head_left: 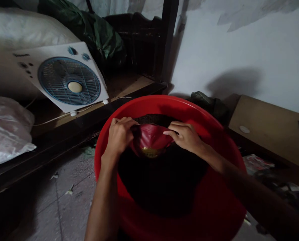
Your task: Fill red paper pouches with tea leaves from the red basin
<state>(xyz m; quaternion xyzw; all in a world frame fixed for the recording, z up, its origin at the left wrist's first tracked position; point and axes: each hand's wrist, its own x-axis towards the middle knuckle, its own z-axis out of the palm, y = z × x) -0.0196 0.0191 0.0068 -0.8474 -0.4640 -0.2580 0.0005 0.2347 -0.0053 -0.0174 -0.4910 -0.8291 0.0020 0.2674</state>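
Observation:
Both my hands grip the upper edge of a dark red, shiny bag (153, 135) with a gold patch low on its front. My left hand (121, 132) has its fingers curled over the bag's left corner. At the right corner, my right hand (183, 134) pinches the edge between thumb and fingers. The bag is over a dark, loose-looking mass (162, 182) inside a large red plastic tub (230, 160). Shadow hides what the mass is made of, and the bag's lower end cannot be made out.
A white box fan (70, 78) with a blue grille leans on a wooden platform at the left, its cord trailing. Near it lie a pale plastic bag (8, 130) and a green cloth bundle (101, 36). A brown board (267, 127) stands to the right, beside the white wall.

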